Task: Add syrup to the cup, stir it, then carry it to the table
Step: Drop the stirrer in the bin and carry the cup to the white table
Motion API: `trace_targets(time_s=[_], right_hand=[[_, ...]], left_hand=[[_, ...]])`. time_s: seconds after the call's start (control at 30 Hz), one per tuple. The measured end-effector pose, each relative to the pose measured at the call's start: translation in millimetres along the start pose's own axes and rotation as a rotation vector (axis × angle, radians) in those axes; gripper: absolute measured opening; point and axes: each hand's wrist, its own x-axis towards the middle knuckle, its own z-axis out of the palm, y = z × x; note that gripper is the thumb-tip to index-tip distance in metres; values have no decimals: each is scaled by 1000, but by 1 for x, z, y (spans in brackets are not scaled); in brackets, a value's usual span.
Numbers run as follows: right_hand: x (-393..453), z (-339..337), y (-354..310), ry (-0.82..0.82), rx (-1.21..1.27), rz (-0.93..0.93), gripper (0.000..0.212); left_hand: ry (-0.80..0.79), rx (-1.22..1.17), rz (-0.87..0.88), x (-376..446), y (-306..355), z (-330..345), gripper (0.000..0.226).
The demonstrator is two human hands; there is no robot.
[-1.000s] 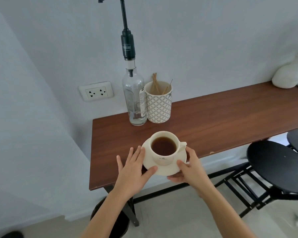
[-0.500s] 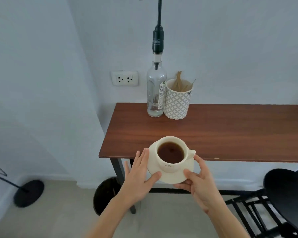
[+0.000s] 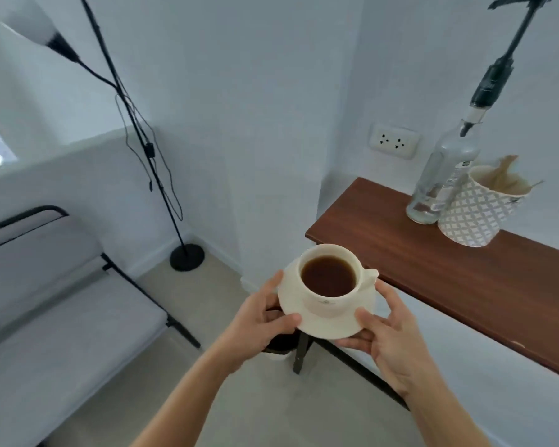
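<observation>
cup (image 3: 328, 279) of dark liquid on hand-held saucer (image 3: 328, 324), patterned holder (image 3: 475, 214) with sticks

A person holds a cream saucer (image 3: 317, 330) with 2 hands: the left hand (image 3: 255, 321) grips its left edge, thumb on top, and the right hand (image 3: 391, 333) grips its right edge. On the saucer stands a cup (image 3: 331, 282) of dark liquid, handle pointing right. The saucer is in the air off the end of a wooden counter (image 3: 449, 269), which carries a clear pump bottle (image 3: 439, 182) touching a patterned holder (image 3: 478, 211) of sticks. A black floor lamp (image 3: 149, 150) stands in the corner beside a grey bench (image 3: 62, 304).
</observation>
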Motion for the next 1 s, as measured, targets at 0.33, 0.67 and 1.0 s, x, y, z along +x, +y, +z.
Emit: trace_targets(time_s=[0.33,0.67,1.0], right_hand=[[-23,186,35,-404,-66,68,56],[-96,406,120,-750,-112,160,55],[-144,598,196,-1023,-237,289,56]], left_hand=[[448,-44,-25,-170,-6,-128,70],[777,-85,-49,-376,-24,-263,69],[1148,-169,-186,-518,-64,-370,88]])
